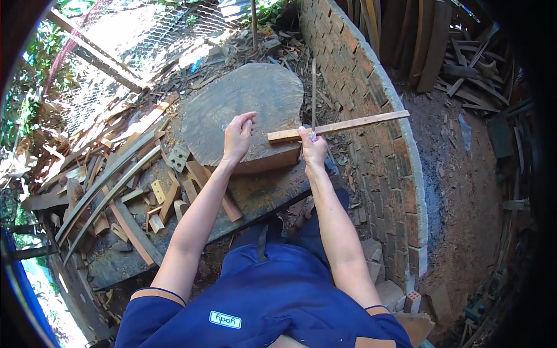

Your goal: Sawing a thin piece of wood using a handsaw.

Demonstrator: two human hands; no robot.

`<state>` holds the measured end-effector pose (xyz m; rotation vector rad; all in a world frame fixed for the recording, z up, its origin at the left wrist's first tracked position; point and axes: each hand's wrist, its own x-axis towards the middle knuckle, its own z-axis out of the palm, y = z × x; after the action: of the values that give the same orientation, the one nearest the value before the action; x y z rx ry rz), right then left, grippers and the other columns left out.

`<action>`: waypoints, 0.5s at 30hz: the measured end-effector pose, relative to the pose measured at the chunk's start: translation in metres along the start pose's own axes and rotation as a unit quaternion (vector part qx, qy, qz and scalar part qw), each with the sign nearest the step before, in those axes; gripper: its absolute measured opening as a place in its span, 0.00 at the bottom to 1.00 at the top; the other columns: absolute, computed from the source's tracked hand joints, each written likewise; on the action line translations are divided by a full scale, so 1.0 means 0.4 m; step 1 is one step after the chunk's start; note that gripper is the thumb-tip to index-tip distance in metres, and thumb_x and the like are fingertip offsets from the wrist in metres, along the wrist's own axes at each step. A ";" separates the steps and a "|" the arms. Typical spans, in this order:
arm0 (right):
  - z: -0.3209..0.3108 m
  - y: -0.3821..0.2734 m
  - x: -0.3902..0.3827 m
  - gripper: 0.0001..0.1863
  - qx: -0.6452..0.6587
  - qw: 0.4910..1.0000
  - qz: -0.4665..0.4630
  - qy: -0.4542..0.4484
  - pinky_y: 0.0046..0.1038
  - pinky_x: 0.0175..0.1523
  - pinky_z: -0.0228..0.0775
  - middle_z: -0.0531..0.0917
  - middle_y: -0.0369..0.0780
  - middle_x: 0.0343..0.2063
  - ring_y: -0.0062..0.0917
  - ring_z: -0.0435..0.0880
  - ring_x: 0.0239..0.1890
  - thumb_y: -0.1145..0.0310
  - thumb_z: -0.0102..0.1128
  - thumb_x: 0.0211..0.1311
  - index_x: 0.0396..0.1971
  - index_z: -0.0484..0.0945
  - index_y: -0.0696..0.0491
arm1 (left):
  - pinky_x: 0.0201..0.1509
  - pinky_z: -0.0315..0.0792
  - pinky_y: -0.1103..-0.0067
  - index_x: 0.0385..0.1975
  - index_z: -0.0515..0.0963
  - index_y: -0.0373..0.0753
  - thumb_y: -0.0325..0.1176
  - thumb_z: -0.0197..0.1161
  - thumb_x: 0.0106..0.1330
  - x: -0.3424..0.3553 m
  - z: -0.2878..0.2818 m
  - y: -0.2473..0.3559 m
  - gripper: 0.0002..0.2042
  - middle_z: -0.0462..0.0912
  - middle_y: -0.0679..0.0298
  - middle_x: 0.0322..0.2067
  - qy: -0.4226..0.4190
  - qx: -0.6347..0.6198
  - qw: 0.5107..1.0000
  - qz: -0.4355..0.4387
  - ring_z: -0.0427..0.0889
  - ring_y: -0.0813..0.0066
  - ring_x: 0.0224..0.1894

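My right hand (314,152) is closed round a narrow wooden strip (360,123) near its left end. The strip lies crosswise, reaching right over the brick wall. A thin, straight rod (314,93) points away from the same hand; whether I grip it too, I cannot tell. Above the broad sawn tree stump (267,87) hovers my left hand (237,139), its fingers curled in toward the thumb. What those fingers hold, if anything, is hidden.
A curved low brick wall (383,151) runs along my right. At the left, wood offcuts (156,197) and long curved strips (104,197) cover a dark bench (125,269). Boards (432,46) lean at the far right. Wire mesh (162,29) hangs at the far left.
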<state>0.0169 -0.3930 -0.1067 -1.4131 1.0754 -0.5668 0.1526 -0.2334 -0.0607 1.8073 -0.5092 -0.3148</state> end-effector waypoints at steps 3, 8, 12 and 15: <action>0.011 0.011 -0.001 0.29 0.011 1.000 -0.019 -0.008 0.33 0.37 0.68 0.79 0.39 0.22 0.25 0.75 0.27 0.43 0.70 0.52 0.24 0.77 0.59 | 0.43 0.76 0.77 0.49 0.80 0.37 0.28 0.54 0.70 0.017 0.037 0.010 0.12 0.84 0.60 0.38 0.012 0.098 0.993 0.062 0.81 0.75 0.38; -0.023 0.010 0.010 0.20 0.075 0.996 0.023 -0.042 0.27 0.30 0.66 0.80 0.33 0.24 0.17 0.74 0.24 0.51 0.70 0.57 0.27 0.80 0.56 | 0.48 0.74 0.67 0.42 0.80 0.35 0.31 0.56 0.68 0.017 0.205 0.076 0.10 0.81 0.52 0.39 0.002 0.083 0.980 0.180 0.81 0.53 0.44; -0.021 -0.030 -0.016 0.17 0.067 0.996 0.036 -0.055 0.24 0.27 0.63 0.80 0.30 0.23 0.14 0.72 0.22 0.53 0.69 0.59 0.29 0.82 0.54 | 0.49 0.74 0.63 0.43 0.80 0.40 0.33 0.54 0.67 0.060 0.230 0.106 0.10 0.82 0.53 0.40 0.050 0.111 0.983 0.140 0.81 0.53 0.45; 0.012 0.017 -0.011 0.26 0.014 1.000 0.014 -0.021 0.29 0.33 0.66 0.76 0.32 0.21 0.20 0.69 0.25 0.46 0.70 0.56 0.21 0.76 0.56 | 0.46 0.75 0.62 0.45 0.79 0.42 0.36 0.49 0.70 0.070 0.216 0.042 0.13 0.84 0.54 0.40 0.042 0.242 0.963 0.110 0.82 0.52 0.44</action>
<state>0.0169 -0.3857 -0.1130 -1.3786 1.0482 -0.5279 0.1340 -0.3237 -0.0684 2.1968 -0.7677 0.0488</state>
